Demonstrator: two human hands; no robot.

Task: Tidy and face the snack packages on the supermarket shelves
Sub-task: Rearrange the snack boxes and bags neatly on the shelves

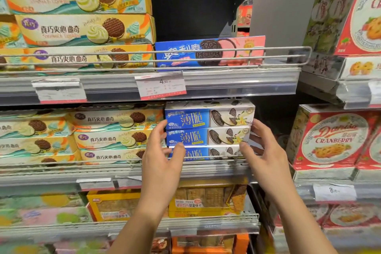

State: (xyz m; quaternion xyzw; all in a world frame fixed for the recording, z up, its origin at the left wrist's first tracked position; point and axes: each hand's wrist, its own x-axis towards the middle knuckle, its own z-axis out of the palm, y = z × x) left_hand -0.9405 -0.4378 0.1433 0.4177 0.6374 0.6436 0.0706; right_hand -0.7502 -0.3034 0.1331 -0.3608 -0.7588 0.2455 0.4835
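Clear plastic price rail (237, 84) along the upper shelf edge, carrying a red-trimmed price tag (161, 85) printed 4.90 and a blurred tag (59, 89) further left; thin wire guard (288, 55) running above that rail; dark, unlit gap (191, 14) behind the upper shelf; grey side panel (282, 6) rising at right; white price label (334, 192) marked 8 on the neighbouring unit's lower rail; second wire guard (206, 217) fronting the lower shelf.
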